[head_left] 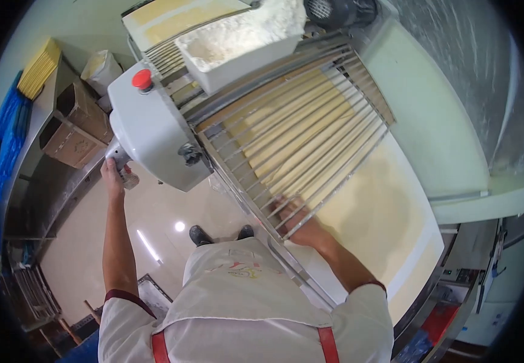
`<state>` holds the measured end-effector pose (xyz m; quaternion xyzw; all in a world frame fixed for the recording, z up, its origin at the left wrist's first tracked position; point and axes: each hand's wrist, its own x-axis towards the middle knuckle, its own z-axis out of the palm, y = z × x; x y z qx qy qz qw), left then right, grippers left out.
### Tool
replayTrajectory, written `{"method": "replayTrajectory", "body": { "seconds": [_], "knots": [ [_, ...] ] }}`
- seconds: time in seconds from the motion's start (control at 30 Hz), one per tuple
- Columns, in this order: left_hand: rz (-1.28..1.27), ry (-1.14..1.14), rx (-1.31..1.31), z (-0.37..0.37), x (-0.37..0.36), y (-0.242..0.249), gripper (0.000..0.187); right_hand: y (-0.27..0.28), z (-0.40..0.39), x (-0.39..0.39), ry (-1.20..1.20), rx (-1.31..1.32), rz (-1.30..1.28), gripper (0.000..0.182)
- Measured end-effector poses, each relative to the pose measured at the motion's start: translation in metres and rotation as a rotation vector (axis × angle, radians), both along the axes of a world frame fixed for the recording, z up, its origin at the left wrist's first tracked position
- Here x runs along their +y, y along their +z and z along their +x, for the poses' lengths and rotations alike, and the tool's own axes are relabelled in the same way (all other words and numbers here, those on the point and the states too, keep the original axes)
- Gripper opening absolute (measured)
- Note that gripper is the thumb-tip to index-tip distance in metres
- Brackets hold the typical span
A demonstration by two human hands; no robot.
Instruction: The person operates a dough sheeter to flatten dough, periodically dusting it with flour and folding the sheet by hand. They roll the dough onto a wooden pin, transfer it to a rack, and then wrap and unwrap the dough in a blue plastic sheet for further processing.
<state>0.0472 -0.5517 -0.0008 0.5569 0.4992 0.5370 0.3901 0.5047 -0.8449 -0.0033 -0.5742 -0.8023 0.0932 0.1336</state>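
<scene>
"Where is the dough sheet?"

"It lies along the pale belt of the white machine, passing beneath the metal guard."

"And the person's hands?"

"The left hand has its fingers closed around the lever at the machine's side. The right hand reaches under the guard, over the dough; the bars partly cover it, so one cannot tell whether it grips anything."

"What sits above?"

"A tub of flour."
</scene>
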Motion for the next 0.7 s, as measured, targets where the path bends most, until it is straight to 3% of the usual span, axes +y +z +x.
{"method": "replayTrajectory", "body": {
  "seconds": [0.03, 0.1, 0.13, 0.17, 0.27, 0.33, 0.37, 0.5, 0.6, 0.63, 0.7],
  "knots": [
    [0.001, -0.006, -0.001, 0.001, -0.001, 0.001, 0.060, 0.008, 0.014, -0.007, -0.066, -0.025, -0.053, 0.044],
    [0.010, 0.009, -0.001, 0.002, 0.000, -0.002, 0.064, 0.014, 0.052, -0.019, -0.479, 0.099, 0.066, 0.036],
    [0.017, 0.016, -0.009, 0.006, -0.001, 0.000, 0.065, -0.007, 0.081, -0.042, -0.586, -0.175, 0.155, 0.037],
    [0.026, 0.023, -0.017, 0.011, -0.004, 0.003, 0.067, -0.004, 0.090, -0.051, -0.846, -0.249, 0.216, 0.036],
    [0.042, 0.021, -0.031, 0.007, 0.000, -0.001, 0.073, 0.047, 0.058, -0.041, -1.149, -0.008, 0.387, 0.033],
    [0.063, 0.016, -0.039, 0.010, -0.002, 0.001, 0.074, 0.057, 0.007, 0.004, -0.926, 0.203, 0.554, 0.030],
    [0.055, -0.005, -0.106, 0.008, -0.001, -0.002, 0.065, 0.061, -0.027, 0.033, -0.847, 0.290, 0.525, 0.032],
    [0.032, -0.018, -0.145, 0.010, -0.005, 0.003, 0.063, 0.104, -0.164, 0.141, -0.473, 0.709, 0.295, 0.032],
    [-0.003, -0.036, -0.183, 0.009, -0.004, 0.000, 0.060, 0.076, -0.205, 0.193, -0.649, 1.181, 0.324, 0.041],
    [-0.013, -0.027, -0.171, 0.009, -0.003, -0.002, 0.059, 0.075, -0.200, 0.201, -0.727, 1.178, 0.290, 0.039],
    [-0.084, -0.063, -0.171, 0.006, -0.004, 0.001, 0.058, 0.087, -0.206, 0.210, -0.893, 1.414, 0.284, 0.038]
  ]
}}
